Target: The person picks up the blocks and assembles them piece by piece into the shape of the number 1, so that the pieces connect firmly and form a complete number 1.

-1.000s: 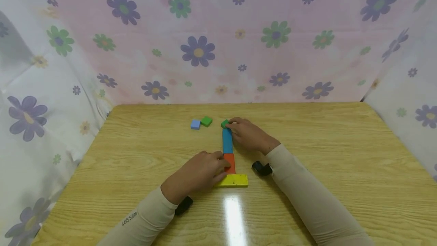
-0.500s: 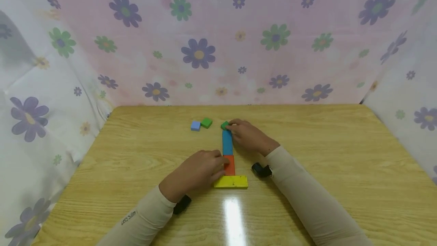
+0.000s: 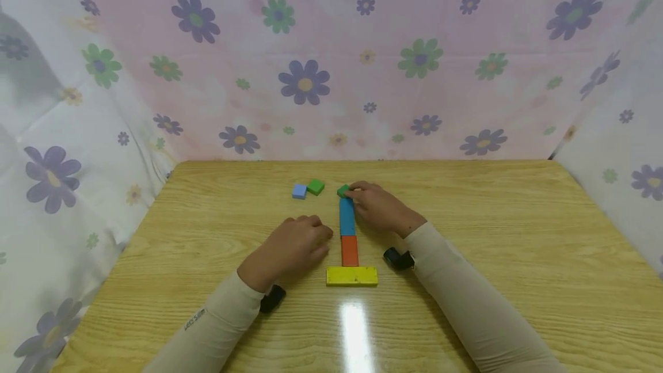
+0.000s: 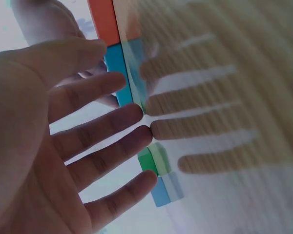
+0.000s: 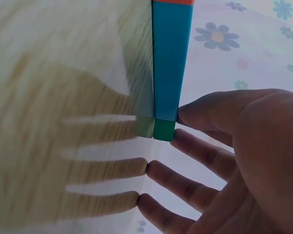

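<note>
On the table, a yellow block [image 3: 351, 276] lies crosswise at the near end of a line of blocks. Beyond it come a red block [image 3: 349, 251], a long blue block [image 3: 347, 217] and a small green block [image 3: 343, 190] at the far end. My right hand [image 3: 384, 207] is at that far end, thumb and index finger pinching the green block at its right side; its other fingers are extended in the right wrist view. My left hand [image 3: 291, 247] holds nothing, left of the red and blue blocks, its fingers spread and fairly straight in the left wrist view.
Left of the line's far end lie a light blue block [image 3: 299, 191] and another green block [image 3: 315, 187], touching at a corner. Flowered cloth [image 3: 331, 73] stands behind the wooden table [image 3: 466, 200] and along both sides. Each wrist carries a black camera.
My left hand has drawn back leftward from the red block, leaving that block in full view. The right hand stays at the green block. The head view has shifted slightly.
</note>
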`<move>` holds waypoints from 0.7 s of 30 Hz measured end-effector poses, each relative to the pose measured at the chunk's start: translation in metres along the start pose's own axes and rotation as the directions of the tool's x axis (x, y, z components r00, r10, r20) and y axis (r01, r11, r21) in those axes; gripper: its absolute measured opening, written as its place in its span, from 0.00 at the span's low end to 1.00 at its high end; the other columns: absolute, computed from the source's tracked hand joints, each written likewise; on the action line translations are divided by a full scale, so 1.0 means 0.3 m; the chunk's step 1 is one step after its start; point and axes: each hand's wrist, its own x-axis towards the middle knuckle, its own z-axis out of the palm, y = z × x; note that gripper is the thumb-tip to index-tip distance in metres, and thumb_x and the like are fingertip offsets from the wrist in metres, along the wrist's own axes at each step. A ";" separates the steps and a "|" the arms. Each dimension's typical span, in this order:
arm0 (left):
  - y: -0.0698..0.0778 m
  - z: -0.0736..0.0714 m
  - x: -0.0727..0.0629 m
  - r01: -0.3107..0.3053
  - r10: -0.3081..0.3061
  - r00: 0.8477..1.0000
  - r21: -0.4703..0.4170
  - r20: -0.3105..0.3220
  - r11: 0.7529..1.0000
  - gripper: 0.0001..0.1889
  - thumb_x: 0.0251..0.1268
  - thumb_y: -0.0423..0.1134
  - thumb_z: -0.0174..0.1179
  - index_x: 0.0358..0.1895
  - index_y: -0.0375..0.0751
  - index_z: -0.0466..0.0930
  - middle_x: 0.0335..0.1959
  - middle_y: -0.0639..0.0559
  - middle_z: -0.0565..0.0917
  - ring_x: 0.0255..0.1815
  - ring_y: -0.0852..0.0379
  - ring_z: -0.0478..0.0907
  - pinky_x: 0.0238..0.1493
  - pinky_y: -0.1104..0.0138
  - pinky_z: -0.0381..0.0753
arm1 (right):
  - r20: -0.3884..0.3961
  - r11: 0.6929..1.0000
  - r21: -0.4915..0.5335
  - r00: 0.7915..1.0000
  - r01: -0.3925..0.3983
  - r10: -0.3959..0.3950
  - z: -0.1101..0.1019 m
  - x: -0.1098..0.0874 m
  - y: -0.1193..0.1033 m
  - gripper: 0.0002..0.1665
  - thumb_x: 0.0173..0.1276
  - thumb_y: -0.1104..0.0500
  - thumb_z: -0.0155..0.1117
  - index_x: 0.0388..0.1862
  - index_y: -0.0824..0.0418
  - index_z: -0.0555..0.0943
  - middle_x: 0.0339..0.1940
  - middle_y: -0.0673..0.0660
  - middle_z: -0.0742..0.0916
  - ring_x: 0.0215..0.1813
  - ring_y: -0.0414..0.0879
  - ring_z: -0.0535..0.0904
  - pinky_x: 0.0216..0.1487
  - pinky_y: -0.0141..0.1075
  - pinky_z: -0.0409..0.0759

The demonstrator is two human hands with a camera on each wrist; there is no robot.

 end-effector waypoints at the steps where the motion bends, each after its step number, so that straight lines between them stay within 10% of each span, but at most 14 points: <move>1: -0.005 0.002 0.002 0.011 -0.011 1.000 0.001 0.005 1.000 0.12 0.72 0.43 0.57 0.51 0.49 0.86 0.46 0.53 0.85 0.44 0.53 0.82 0.44 0.54 0.83 | 0.000 1.000 0.001 1.000 0.002 -0.002 0.000 -0.001 0.001 0.25 0.81 0.60 0.49 0.73 0.65 0.70 0.73 0.66 0.72 0.73 0.61 0.69 0.71 0.52 0.71; 21: -0.082 -0.004 0.093 0.074 -0.071 0.996 0.056 -0.051 0.996 0.18 0.71 0.46 0.60 0.59 0.45 0.82 0.60 0.46 0.82 0.60 0.47 0.79 0.51 0.47 0.83 | 0.006 1.000 -0.006 1.000 -0.003 0.003 0.004 0.004 0.006 0.25 0.81 0.60 0.50 0.73 0.65 0.70 0.73 0.65 0.72 0.73 0.61 0.69 0.71 0.51 0.71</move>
